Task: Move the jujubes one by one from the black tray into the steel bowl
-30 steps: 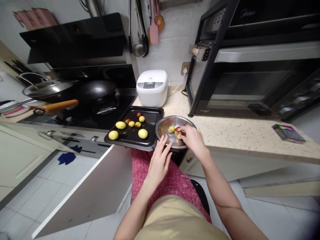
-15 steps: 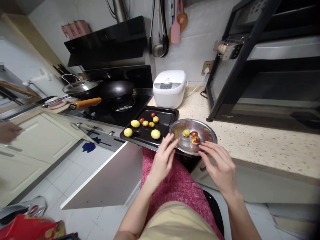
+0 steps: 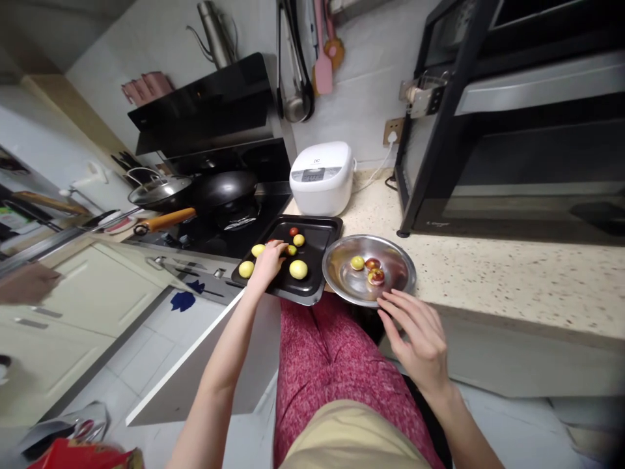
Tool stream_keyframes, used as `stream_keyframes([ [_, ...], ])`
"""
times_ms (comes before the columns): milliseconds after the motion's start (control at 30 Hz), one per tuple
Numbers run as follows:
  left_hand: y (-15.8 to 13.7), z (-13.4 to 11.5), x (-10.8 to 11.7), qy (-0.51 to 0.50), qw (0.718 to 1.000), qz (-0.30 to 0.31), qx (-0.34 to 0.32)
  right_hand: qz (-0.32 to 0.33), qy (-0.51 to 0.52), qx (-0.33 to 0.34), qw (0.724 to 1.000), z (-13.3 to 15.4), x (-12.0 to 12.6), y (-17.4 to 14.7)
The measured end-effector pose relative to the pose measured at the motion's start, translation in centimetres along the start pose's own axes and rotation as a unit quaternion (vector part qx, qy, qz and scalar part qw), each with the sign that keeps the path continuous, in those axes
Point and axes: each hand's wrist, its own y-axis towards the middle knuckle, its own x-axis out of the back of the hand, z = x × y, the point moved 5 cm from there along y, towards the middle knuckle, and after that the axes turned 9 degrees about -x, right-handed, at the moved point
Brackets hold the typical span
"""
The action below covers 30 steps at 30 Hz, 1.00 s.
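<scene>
My left hand (image 3: 267, 266) reaches over the black baking tray (image 3: 315, 264), fingers curled down among small red and yellow-green fruits that look like jujubes. What lies under those fingers is hidden. A red-and-green fruit (image 3: 291, 250) sits just beyond the fingertips, near a yellow one (image 3: 299, 240) and a red one (image 3: 293, 231). Larger yellow fruits lie about, one in front (image 3: 298, 270) and one at the left (image 3: 246, 269). My right hand (image 3: 415, 332) is open at the near right rim of the steel bowl (image 3: 336, 273), which holds three fruits (image 3: 374, 273), yellow-green and reddish brown.
Behind the tray stands a white rice cooker (image 3: 322, 179). A large black oven (image 3: 517, 163) fills the right side. A wok (image 3: 227, 189) and a lidded pan (image 3: 163, 192) with an orange handle nearby are on the stove. A cabinet door (image 3: 209, 374) hangs open below. Another person's hand (image 3: 32, 283) shows at far left.
My left hand has moved left from the bowl's rim to the fruits on the tray. My right hand stays by the bowl. The view has shifted slightly.
</scene>
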Motion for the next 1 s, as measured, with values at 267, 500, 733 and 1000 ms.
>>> stream_keyframes([
  [267, 0.7, 0.7, -0.3, 0.004, 1.0, 0.011, -0.009, -0.013, -0.001, -0.003, 1.0, 0.0, -0.7, 0.0],
  [500, -0.1, -1.6, 3.0, -0.074, 0.992, -0.096, 0.014, -0.004, 0.007, -0.014, 1.0, -0.2, -1.5, -0.3],
  [733, 0.1, -12.1, 3.3, -0.238, 0.959, -0.043, -0.146, 0.001, 0.01, -0.023, 1.0, -0.1, -1.8, -0.2],
  [1000, 3.0, -16.0, -1.7, -0.159, 0.959, 0.092, -0.217, 0.007, 0.01, -0.028, 1.0, -0.1, -1.5, -0.4],
])
